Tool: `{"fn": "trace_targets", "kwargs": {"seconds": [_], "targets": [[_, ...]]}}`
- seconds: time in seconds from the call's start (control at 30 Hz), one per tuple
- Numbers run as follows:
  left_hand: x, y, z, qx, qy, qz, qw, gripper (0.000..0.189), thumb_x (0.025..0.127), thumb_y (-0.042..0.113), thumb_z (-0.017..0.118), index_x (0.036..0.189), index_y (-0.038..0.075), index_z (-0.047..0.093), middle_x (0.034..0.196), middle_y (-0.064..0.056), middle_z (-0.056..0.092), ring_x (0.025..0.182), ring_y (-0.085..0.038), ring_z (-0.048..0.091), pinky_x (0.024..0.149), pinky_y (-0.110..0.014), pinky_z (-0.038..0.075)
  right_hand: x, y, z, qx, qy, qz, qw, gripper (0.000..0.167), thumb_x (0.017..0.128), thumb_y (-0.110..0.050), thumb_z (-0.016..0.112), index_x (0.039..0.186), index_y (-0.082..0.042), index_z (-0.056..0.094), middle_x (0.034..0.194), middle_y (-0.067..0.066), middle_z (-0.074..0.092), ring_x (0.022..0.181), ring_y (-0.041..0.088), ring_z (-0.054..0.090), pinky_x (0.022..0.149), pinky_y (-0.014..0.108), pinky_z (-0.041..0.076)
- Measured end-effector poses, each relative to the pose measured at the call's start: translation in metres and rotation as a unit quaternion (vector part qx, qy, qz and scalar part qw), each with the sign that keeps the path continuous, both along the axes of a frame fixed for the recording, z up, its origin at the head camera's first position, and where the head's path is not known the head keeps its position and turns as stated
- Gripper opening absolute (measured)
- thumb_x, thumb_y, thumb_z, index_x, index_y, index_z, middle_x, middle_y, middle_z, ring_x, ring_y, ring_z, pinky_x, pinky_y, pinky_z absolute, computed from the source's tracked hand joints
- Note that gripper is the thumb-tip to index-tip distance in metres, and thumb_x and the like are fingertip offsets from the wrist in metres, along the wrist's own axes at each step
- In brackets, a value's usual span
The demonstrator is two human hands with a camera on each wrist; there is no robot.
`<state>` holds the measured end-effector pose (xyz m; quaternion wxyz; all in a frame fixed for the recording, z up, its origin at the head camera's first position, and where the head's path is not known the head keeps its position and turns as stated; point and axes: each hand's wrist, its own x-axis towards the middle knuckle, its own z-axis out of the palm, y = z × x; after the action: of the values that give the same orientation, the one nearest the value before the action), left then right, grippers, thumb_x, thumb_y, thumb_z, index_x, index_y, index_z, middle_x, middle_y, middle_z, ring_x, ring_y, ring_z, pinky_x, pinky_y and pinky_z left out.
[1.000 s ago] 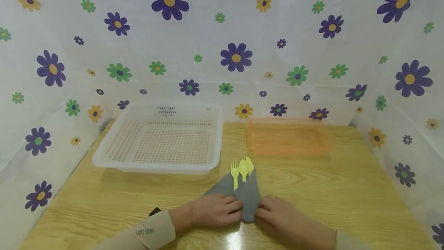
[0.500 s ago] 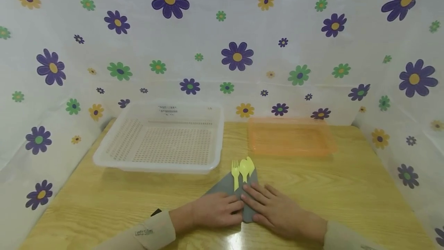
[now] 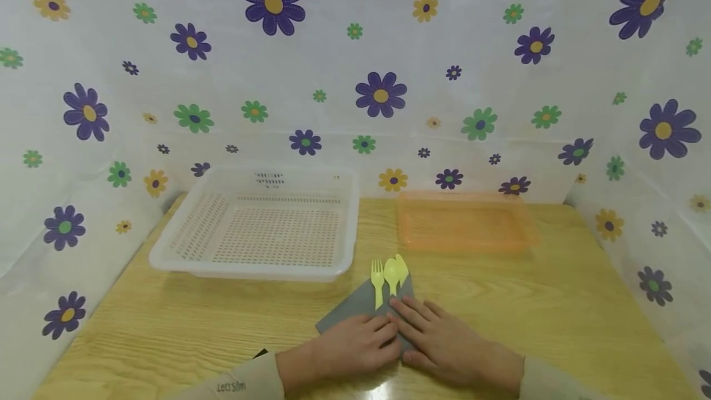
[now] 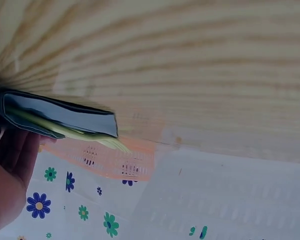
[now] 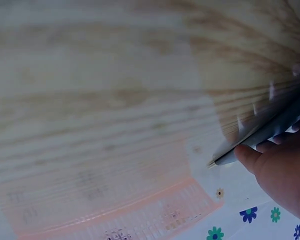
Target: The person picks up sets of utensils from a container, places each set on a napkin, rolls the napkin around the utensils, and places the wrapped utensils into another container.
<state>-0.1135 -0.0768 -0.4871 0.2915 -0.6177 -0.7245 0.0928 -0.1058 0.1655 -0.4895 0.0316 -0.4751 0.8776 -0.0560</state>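
A grey cloth napkin (image 3: pixel 351 307) lies folded on the wooden table. From its upper edge stick out a yellow fork (image 3: pixel 378 283), spoon (image 3: pixel 392 274) and knife (image 3: pixel 402 267), side by side. Bent fingers of my left hand (image 3: pixel 358 344) hold the lower part of the napkin; the fingertips are partly hidden. My right hand (image 3: pixel 444 341) lies across the right side of the napkin, fingers extended, fingertips beside the left hand's and just below the spoon. In the left wrist view, the napkin (image 4: pixel 65 112) shows an open fold with yellow cutlery inside.
A white perforated basket (image 3: pixel 272 269) stands at the back left of the table (image 3: pixel 500 283). An orange basket (image 3: pixel 469 242) stands at the back right. Flower-printed white sheets (image 3: pixel 333 54) enclose the back and sides.
My right hand has gone from the napkin's right edge to lying over it. My left hand has shifted slightly right and toward me, and more of the napkin's left corner shows.
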Motion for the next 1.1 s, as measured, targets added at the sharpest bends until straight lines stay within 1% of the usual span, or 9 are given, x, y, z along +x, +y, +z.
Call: {"fn": "trace_targets", "kwargs": {"seconds": [0.1, 0.23, 0.43, 0.53, 0.57, 0.7, 0.9, 0.97, 1.1], "targets": [[0.0017, 0.0025, -0.0009, 0.007, 0.004, 0.008, 0.9999, 0.022, 0.102, 0.017, 0.043, 0.102, 0.016, 0.065, 0.103, -0.001, 0.063, 0.099, -0.015, 0.06, 0.072, -0.023, 0.05, 0.0021, -0.0009, -0.0015, -0.008, 0.001, -0.005, 1.0, 0.065, 0.106, -0.05, 0.029, 0.157, -0.009, 0.026, 0.165, 0.011, 0.019, 0.149, 0.033, 0.022, 0.11, 0.054, 0.034], [0.003, 0.0046, -0.0004, 0.014, 0.016, 0.008, 0.9997, 0.027, 0.104, 0.015, 0.04, 0.102, 0.015, 0.066, 0.104, -0.001, 0.064, 0.1, -0.016, 0.06, 0.074, -0.023, 0.051, 0.0043, -0.0027, -0.0031, -0.015, 0.025, -0.013, 0.9995, 0.065, 0.106, -0.049, 0.032, 0.156, -0.007, 0.029, 0.163, 0.012, 0.023, 0.148, 0.033, 0.026, 0.11, 0.052, 0.036], [0.0032, 0.0039, 0.0016, 0.007, 0.04, -0.031, 0.9987, 0.035, 0.108, 0.014, 0.032, 0.106, 0.018, 0.067, 0.102, 0.004, 0.064, 0.095, -0.011, 0.061, 0.075, -0.021, 0.051, 0.0054, -0.0039, -0.0037, -0.023, 0.063, -0.013, 0.9976, 0.064, 0.106, -0.048, 0.036, 0.154, -0.006, 0.033, 0.162, 0.014, 0.027, 0.146, 0.034, 0.031, 0.108, 0.05, 0.038], [0.0021, 0.0036, 0.0009, 0.001, 0.041, -0.046, 0.9981, 0.038, 0.108, 0.015, 0.031, 0.109, 0.019, 0.069, 0.102, 0.003, 0.065, 0.095, -0.011, 0.061, 0.075, -0.021, 0.05, 0.0046, -0.004, -0.0043, -0.02, 0.059, -0.013, 0.9979, 0.064, 0.105, -0.048, 0.036, 0.155, -0.008, 0.031, 0.163, 0.014, 0.024, 0.147, 0.034, 0.028, 0.109, 0.051, 0.037], [0.0017, 0.0037, 0.0005, -0.001, 0.036, -0.048, 0.9982, 0.039, 0.108, 0.015, 0.031, 0.109, 0.019, 0.069, 0.102, 0.003, 0.064, 0.094, -0.011, 0.06, 0.074, -0.021, 0.05, 0.0043, -0.0042, -0.0048, -0.018, 0.057, -0.014, 0.9981, 0.065, 0.105, -0.049, 0.035, 0.156, -0.009, 0.03, 0.163, 0.013, 0.022, 0.147, 0.034, 0.027, 0.109, 0.052, 0.037], [0.0001, 0.003, -0.0007, -0.018, 0.045, -0.053, 0.9974, 0.043, 0.108, 0.016, 0.028, 0.11, 0.02, 0.071, 0.102, 0.003, 0.063, 0.093, -0.012, 0.059, 0.071, -0.02, 0.049, 0.0038, -0.0044, -0.007, -0.014, 0.058, -0.01, 0.9982, 0.065, 0.105, -0.05, 0.034, 0.157, -0.012, 0.027, 0.164, 0.013, 0.018, 0.148, 0.035, 0.024, 0.11, 0.053, 0.035], [0.002, 0.0017, 0.0029, -0.05, 0.028, -0.045, 0.9974, 0.033, 0.107, 0.018, 0.036, 0.11, 0.021, 0.068, 0.106, 0.003, 0.061, 0.096, -0.011, 0.056, 0.072, -0.019, 0.047, 0.0036, -0.0041, -0.0082, -0.024, 0.108, 0.007, 0.9938, 0.064, 0.105, -0.049, 0.037, 0.156, -0.011, 0.031, 0.163, 0.014, 0.023, 0.147, 0.035, 0.026, 0.108, 0.054, 0.037], [0.0017, 0.0015, 0.0016, -0.055, 0.014, -0.043, 0.9975, 0.034, 0.107, 0.018, 0.034, 0.109, 0.021, 0.068, 0.106, 0.004, 0.061, 0.097, -0.011, 0.055, 0.073, -0.019, 0.048, 0.0032, -0.0042, -0.0083, -0.026, 0.121, 0.014, 0.9923, 0.064, 0.105, -0.049, 0.037, 0.155, -0.009, 0.033, 0.162, 0.015, 0.025, 0.147, 0.034, 0.028, 0.108, 0.053, 0.038], [0.0015, 0.0015, -0.0008, -0.056, 0.002, -0.045, 0.9975, 0.035, 0.107, 0.016, 0.032, 0.105, 0.021, 0.067, 0.106, 0.005, 0.061, 0.097, -0.011, 0.055, 0.073, -0.019, 0.047, 0.001, -0.0046, -0.0078, -0.029, 0.106, 0.02, 0.9937, 0.061, 0.106, -0.046, 0.037, 0.155, -0.01, 0.032, 0.162, 0.014, 0.025, 0.148, 0.032, 0.026, 0.109, 0.053, 0.036]]}}
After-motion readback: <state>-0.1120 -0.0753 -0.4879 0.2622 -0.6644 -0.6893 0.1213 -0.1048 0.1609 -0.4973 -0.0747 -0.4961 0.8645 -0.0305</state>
